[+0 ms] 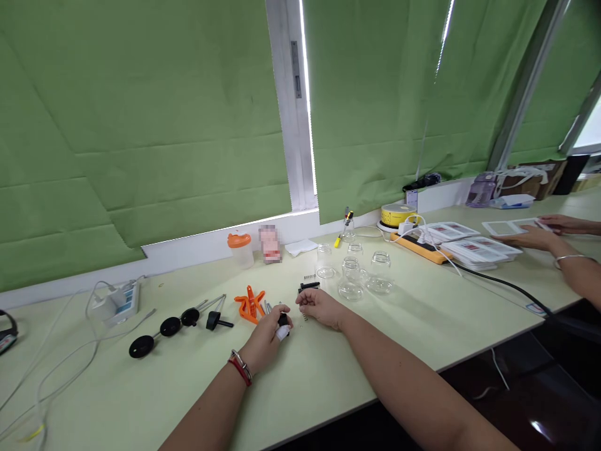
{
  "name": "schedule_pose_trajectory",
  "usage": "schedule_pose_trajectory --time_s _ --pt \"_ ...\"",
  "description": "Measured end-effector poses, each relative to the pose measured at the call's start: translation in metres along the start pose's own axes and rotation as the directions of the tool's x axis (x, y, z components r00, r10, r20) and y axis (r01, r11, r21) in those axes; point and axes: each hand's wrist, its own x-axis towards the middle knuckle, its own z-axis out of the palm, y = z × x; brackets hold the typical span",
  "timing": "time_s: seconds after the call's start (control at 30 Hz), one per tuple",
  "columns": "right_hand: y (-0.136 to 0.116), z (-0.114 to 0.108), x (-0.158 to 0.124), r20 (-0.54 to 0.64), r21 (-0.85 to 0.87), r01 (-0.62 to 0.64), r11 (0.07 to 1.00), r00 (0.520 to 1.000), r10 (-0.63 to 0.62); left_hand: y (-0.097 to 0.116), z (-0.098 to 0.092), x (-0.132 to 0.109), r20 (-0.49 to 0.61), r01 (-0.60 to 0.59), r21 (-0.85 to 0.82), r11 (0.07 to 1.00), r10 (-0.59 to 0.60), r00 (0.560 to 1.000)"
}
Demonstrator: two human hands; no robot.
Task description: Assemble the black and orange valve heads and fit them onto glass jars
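My left hand [268,336], with a red band at the wrist, is closed around a small black and white part [283,326] resting on the pale green table [328,369]. My right hand [318,305] lies just to its right, fingers curled in a pinch on something too small to make out. A little metal spring [305,316] lies between the two hands. An orange plastic piece [250,303] sits just left of my left hand. A black part [308,286] lies behind my right hand.
Several clear glass jars [351,275] stand behind my right hand. Black knobbed rods [169,327] lie to the left, beside a power strip [123,302] with cables. An orange-lidded cup [240,248] stands at the back. Another person's hands [539,235] rest on white trays [474,247] at right.
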Motion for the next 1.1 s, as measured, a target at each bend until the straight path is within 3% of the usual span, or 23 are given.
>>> schedule_pose_trajectory --time_s 0.17,0.3,0.47,0.67,0.87,1.1 --pt "0.001 -0.003 0.000 -0.060 -0.408 -0.033 0.912 0.998 0.009 0.001 -0.001 0.000 0.023 0.019 -0.015 1.000 -0.018 1.000" --pt "-0.004 -0.005 -0.002 -0.055 -0.503 0.052 0.863 0.994 -0.092 -0.001 -0.001 0.000 0.027 0.027 -0.030 0.999 -0.026 0.999" --pt "-0.007 -0.006 -0.003 0.153 -0.453 0.152 0.879 0.984 -0.091 -0.002 -0.001 -0.002 0.029 0.028 -0.061 0.998 -0.026 0.999" --pt "-0.009 -0.002 -0.004 0.220 -0.502 0.187 0.844 0.972 -0.084 -0.001 -0.001 -0.002 0.023 0.014 -0.062 0.998 -0.013 1.000" --pt "-0.009 0.001 -0.004 0.191 -0.543 0.213 0.812 0.973 -0.128 -0.001 -0.001 -0.001 0.029 -0.005 -0.050 0.999 0.006 1.000" --pt "-0.018 0.020 -0.005 -0.040 -0.146 0.328 0.933 0.941 -0.337 0.001 -0.002 -0.001 0.015 -0.040 0.003 0.999 0.040 0.999"
